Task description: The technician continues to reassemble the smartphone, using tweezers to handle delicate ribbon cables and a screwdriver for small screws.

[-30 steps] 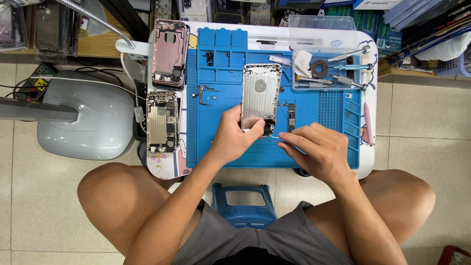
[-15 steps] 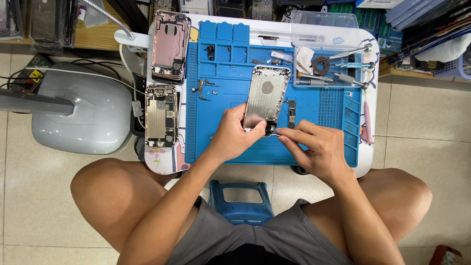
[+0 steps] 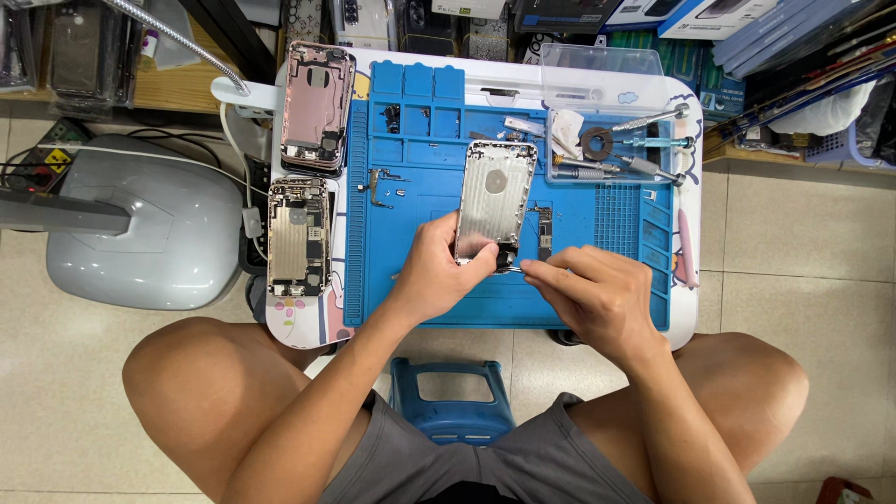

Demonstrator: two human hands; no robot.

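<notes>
My left hand (image 3: pixel 439 275) grips the silver phone shell (image 3: pixel 495 201) at mid-frame on the blue mat (image 3: pixel 420 280), my right hand (image 3: pixel 593 299) pinching tweezers (image 3: pixel 513 268) at its lower end; it looks mostly stripped, small parts left.

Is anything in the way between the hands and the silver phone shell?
No. The left hand already grips the silver phone shell at its lower edge, and the right hand holds thin tweezers against that same end. Nothing visible lies between them.
</notes>
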